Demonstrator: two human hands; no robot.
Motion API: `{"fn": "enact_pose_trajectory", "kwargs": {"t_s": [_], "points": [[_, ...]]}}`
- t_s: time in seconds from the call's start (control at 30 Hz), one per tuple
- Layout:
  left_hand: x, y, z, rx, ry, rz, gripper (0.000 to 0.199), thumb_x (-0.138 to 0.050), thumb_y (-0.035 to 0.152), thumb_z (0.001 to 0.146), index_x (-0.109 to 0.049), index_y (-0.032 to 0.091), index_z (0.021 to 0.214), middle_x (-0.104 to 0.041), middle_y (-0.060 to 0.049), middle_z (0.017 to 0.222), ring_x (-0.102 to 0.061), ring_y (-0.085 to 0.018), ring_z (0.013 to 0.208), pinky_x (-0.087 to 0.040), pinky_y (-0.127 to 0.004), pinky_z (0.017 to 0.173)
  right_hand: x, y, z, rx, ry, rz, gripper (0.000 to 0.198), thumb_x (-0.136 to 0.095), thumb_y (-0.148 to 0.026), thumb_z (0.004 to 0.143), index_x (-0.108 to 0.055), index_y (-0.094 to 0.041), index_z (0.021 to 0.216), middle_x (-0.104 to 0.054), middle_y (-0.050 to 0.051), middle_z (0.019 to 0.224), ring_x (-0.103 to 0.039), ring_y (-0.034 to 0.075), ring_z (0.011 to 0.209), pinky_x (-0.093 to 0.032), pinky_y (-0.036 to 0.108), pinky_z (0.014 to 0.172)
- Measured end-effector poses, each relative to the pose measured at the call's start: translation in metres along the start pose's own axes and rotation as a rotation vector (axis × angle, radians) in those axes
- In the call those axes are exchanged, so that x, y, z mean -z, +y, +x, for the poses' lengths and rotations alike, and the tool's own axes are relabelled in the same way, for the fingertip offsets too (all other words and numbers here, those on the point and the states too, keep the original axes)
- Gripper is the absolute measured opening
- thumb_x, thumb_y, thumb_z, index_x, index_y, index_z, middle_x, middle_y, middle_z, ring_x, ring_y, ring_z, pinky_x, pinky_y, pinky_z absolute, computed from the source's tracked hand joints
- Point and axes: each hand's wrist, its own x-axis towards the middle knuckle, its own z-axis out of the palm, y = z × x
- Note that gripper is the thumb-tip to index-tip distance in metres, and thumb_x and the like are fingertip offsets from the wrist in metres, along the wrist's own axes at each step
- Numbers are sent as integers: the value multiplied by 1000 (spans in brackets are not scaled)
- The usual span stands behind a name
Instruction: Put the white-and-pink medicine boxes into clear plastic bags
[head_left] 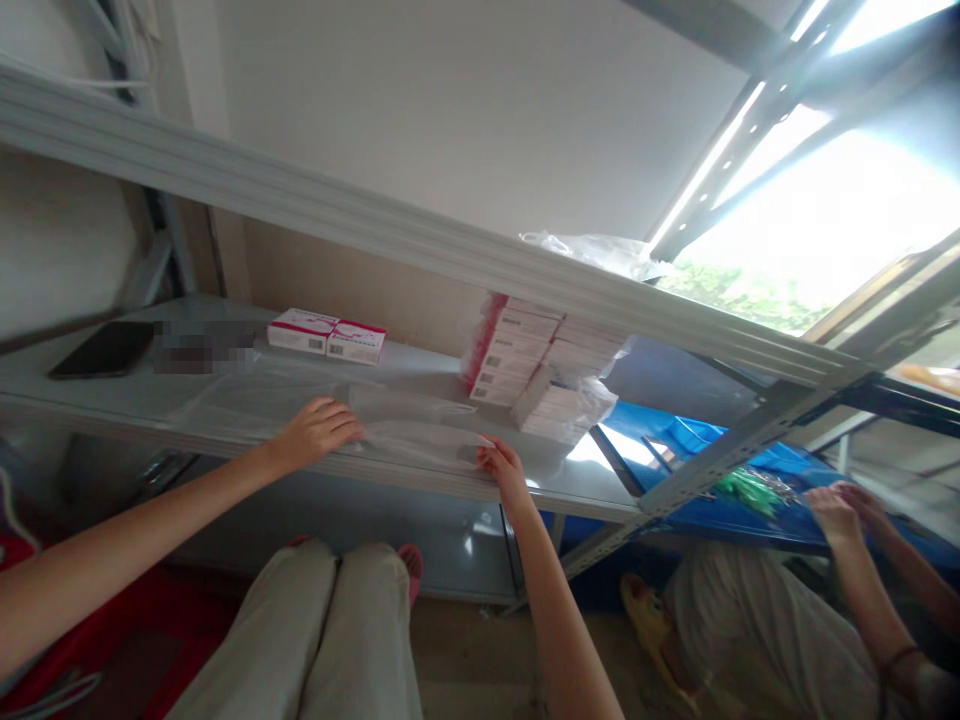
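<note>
A clear plastic bag (424,440) lies stretched along the front of the grey shelf (420,375), between my two hands. My left hand (319,432) grips the bag's left end, its fingers curled over the film. At the other end my right hand (500,465) pinches the bag's edge between thumb and fingers. More clear film (255,400) is spread flat on the shelf to the left of and behind my left hand. Two small white and pink boxes (326,335) lie side by side behind the hands.
Stacked white and pink boxes (517,345), partly wrapped in plastic, stand right of centre. A dark flat device (105,350) lies at the far left. A shelf beam (375,235) crosses above. At the right, a co-worker's hands (836,505) are near green items (750,490) on a blue surface.
</note>
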Motion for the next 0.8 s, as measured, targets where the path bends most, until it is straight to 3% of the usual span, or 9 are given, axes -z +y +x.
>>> {"fn": "enact_pose_trajectory", "kwargs": {"t_s": [0.27,0.43,0.6,0.8], "points": [[13,-17,-33,-18,-3,-10,39,-37,14,98,-67,31,114,-74,-1,100,-65,-15,97,-39,-31,93,10,2,1,136,34,-141,49,-72,-62,60,-72,-20,85,-70,6,76,-62,20,69,-49,32,66],[17,-22,-40,-72,38,-4,41,-35,12,98,-66,30,118,-74,-2,102,-67,-15,95,-41,-30,91,18,-2,-12,346,67,-507,31,-63,-51,77,-72,-21,81,-72,6,83,-63,23,76,-45,37,78],[18,-23,-42,-95,-43,-20,43,-37,9,96,-66,32,117,-73,-2,104,-67,-13,95,-43,-27,92,25,-6,-23,515,65,-894,23,-58,-41,86,-73,-25,81,-73,4,83,-63,24,85,-35,42,91],[20,-19,-42,-166,-63,-13,42,-37,8,96,-67,31,116,-72,-2,109,-65,-13,103,-42,-27,95,33,-14,-32,538,-41,-1130,16,-57,-27,88,-72,-26,87,-73,4,91,-64,23,91,-33,43,97]]}}
